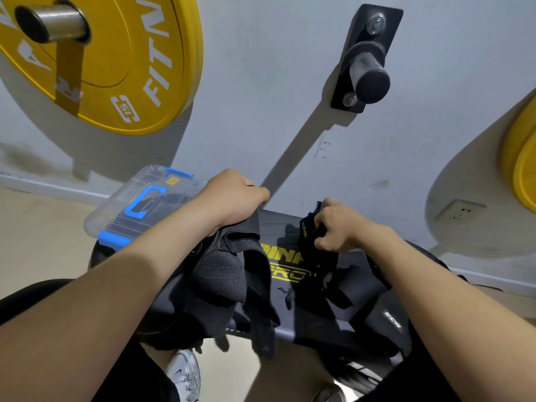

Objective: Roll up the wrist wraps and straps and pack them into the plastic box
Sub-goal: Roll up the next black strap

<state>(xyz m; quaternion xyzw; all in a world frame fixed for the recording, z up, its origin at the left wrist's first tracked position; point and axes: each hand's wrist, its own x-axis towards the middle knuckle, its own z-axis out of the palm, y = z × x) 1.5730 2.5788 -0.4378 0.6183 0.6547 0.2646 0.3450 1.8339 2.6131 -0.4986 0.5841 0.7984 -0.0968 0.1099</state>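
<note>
Nearby, lidded plastic box (136, 184); yellow plate (121, 53) above

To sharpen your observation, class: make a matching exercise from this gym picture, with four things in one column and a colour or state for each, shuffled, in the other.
Things: 1 plastic box; 2 weight plate; 3 left hand; 4 right hand.
States: A grips the wide wrist wrap; B yellow, on a wall bar; C pinches the narrow strap; D clear, with a blue handle.
Pairs: 1-D, 2-B, 3-A, 4-C.
</note>
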